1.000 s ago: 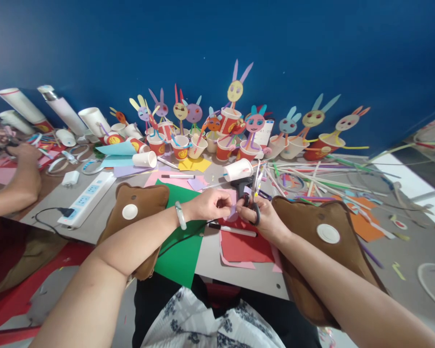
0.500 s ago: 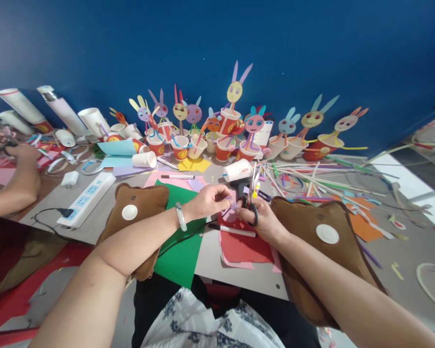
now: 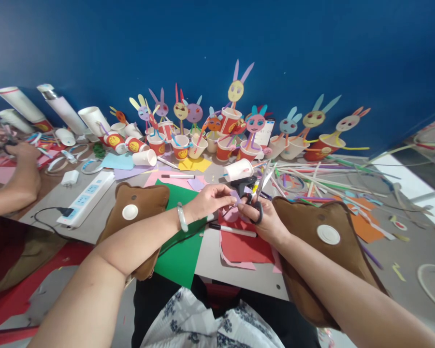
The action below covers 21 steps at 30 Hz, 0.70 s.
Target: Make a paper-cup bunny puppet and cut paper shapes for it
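My left hand [image 3: 212, 200], with a bangle at the wrist, pinches a small purple paper piece [image 3: 235, 197] over the table's middle. In my right hand [image 3: 266, 220] are black-handled scissors [image 3: 259, 208], blades pointing up and away; its fingertips lie close beside the purple piece. Below my hands are red paper [image 3: 246, 247] and a black-and-white marker [image 3: 236, 230]. Green paper [image 3: 177, 241] lies under my left forearm. Just behind the scissors rests a black tool [image 3: 242, 183], partly covered.
Brown cushions [image 3: 139, 203] lie under both forearms. Paper cups [image 3: 224, 147] with rabbit-faced figures line the blue wall. A power strip [image 3: 89, 199] sits left, near another person's arm [image 3: 20, 179]. Colored strips [image 3: 311, 176] and orange paper [image 3: 364, 222] lie right.
The scissors have tilted to the right, and the purple piece shows more clearly between my hands. At the back left, the light blue paper has dropped flatter, uncovering red cups.
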Tool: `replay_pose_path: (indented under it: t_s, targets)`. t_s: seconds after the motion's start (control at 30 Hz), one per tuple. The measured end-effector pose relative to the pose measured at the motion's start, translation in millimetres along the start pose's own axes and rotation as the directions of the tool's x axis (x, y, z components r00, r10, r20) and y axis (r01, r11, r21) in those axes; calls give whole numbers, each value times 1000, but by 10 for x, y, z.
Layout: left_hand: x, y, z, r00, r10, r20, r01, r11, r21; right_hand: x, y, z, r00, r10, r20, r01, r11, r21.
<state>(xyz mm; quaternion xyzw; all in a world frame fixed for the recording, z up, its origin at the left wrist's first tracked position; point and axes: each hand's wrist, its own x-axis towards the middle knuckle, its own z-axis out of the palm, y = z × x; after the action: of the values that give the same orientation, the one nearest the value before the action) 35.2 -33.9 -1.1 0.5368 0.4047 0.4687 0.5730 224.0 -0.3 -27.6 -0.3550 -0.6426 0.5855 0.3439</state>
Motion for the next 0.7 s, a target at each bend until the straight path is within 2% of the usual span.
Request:
replay_pose_path:
  t_s: [0.37,0.53,0.7]
  targets:
    - [-11,46,16,1000,-17,10,16,996,85,-24,-56,25,1000,-3,-17,2,998,-57]
    - [-12,54,15,999,-38,13,37,997,65,-20,-43,23,999,-14,-44,12,999,-48]
    - [-8,44,29,1000,0,-6,0,1000,2,-17,-38,27,999,-38,-32,36,998,-55]
